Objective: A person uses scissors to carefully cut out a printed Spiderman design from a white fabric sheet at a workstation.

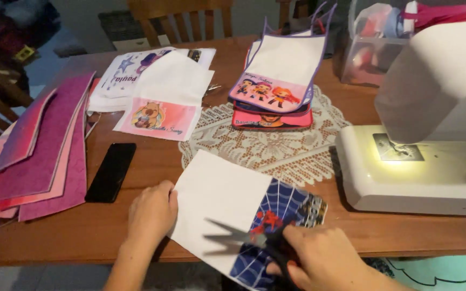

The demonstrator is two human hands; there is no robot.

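A white fabric piece [217, 194] with a blue web-pattern printed end lies on the wooden table [152, 156] at its near edge. My left hand [151, 213] presses flat on the fabric's left edge. My right hand [324, 261] grips dark scissors [244, 237], whose blades point left and lie over the fabric near its lower edge.
A white sewing machine [427, 134] with its lamp lit stands at the right. A black phone [111, 171] lies left of the fabric, beside stacked pink and purple sheets [44, 151]. More printed fabric pieces [276, 81] rest on a lace doily [276, 145]. Chairs stand behind.
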